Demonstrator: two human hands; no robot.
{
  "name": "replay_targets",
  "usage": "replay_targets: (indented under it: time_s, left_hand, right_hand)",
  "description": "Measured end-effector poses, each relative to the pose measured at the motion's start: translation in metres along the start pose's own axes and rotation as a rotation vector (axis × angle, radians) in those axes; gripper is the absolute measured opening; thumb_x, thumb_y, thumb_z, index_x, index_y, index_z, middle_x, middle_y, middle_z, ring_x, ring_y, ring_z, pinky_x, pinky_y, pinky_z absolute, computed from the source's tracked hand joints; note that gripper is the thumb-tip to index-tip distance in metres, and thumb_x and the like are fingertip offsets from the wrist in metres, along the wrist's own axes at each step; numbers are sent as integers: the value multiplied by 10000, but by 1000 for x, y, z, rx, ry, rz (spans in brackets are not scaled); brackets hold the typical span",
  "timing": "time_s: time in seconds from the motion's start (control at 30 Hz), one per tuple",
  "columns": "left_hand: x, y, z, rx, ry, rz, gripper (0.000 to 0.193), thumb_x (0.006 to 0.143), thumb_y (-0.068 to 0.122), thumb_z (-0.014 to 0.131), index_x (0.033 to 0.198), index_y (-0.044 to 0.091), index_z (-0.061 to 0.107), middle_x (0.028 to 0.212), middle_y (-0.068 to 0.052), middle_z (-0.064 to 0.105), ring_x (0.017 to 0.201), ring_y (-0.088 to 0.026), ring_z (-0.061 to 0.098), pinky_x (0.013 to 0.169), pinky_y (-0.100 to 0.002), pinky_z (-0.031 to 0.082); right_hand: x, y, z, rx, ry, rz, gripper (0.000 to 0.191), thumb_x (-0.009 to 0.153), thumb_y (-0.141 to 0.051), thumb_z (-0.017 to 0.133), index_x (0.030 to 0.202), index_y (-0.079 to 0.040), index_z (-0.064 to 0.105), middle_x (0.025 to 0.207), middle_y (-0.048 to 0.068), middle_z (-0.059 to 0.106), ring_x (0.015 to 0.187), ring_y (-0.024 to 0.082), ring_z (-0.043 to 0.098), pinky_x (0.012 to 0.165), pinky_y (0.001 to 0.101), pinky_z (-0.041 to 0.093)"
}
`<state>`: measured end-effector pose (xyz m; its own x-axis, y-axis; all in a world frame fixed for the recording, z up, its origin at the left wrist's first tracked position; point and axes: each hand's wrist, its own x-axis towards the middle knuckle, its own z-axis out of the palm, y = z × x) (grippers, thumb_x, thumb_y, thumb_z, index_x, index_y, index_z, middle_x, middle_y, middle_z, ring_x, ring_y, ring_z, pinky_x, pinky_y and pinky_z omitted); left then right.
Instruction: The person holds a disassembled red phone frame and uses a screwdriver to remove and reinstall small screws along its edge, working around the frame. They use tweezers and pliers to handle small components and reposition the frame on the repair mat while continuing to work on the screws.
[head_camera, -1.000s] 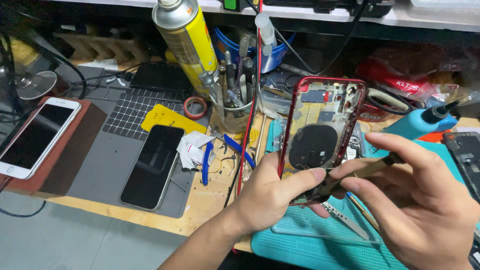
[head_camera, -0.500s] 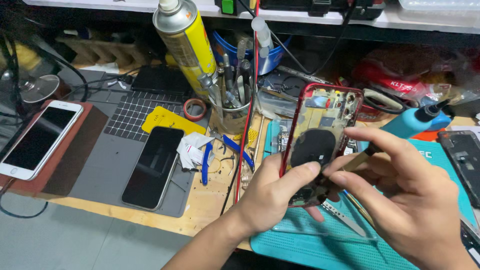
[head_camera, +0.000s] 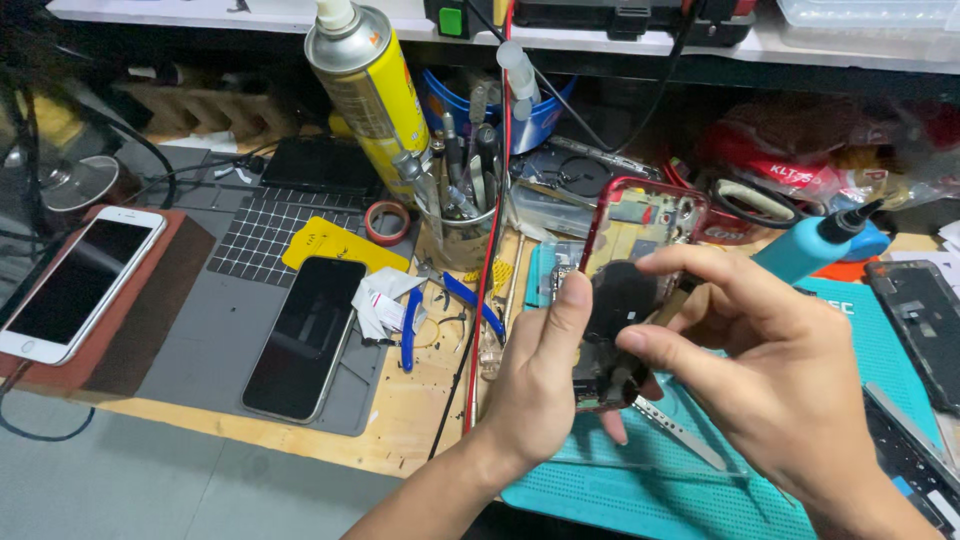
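Centrally, the left hand clasps the lower edge of an opened red phone housing, held tilted above the teal work mat. The right hand pinches its dark inner parts between thumb and forefinger.

This is a phone repair workshop, on a crowded wooden bench. Near the frame's centre a red opened phone shell shows its bare insides, a second stripped frame lies at the right edge, and two whole phones rest on mats at the left. A cup of hand tools and a yellow spray can stand at upper centre, a blue pen-shaped tool lies at the right, blue pliers lie at the centre, and a teal work mat fills the lower right.
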<state>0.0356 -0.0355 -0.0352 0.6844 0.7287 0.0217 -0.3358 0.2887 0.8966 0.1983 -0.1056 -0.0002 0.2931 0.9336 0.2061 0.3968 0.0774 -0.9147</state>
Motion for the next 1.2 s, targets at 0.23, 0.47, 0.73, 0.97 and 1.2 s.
replay_targets:
  time_s: [0.23,0.47,0.73,0.97,1.2]
  left_hand:
    - [3,1,-4,9,30,-23,783,1097,561,244,1123,-82,689,787,-174,715,582,-209,686,453,-296,551]
    - [11,1,-6,14,-19,11,802,1092,591,232,1195,-80,659,816,-184,717,597,-215,695,470,-295,562]
    - [13,3,-6,-12,-36,7,793,1077,598,239,1268,-63,634,871,-182,710,708,-218,720,492,-311,587]
    - [12,8,-5,-46,-24,-16,781,1072,594,255,1251,-69,627,897,-185,712,721,-227,723,494,-322,596]
    - [7,14,-8,-62,-122,26,412,1064,218,483,1264,-123,599,935,-223,702,752,-254,704,560,-337,583]
  right_hand:
    - [8,3,-1,202,-96,15,473,849,5,771,1312,-29,680,971,70,771,867,105,724,756,269,603]
    - [20,-8,-5,180,-122,69,475,829,-15,746,1299,-51,694,943,51,782,855,98,737,763,264,612]
    - [21,-10,-7,39,-88,46,496,804,-26,765,1296,-68,710,925,59,779,825,108,723,743,262,598]
    - [21,-10,-10,52,-108,-24,497,844,-45,791,1336,-55,722,934,72,758,845,123,714,772,279,600]
    - [18,-15,-10,-166,-19,-120,566,821,-46,842,1374,-51,722,895,95,728,816,128,670,724,275,570]
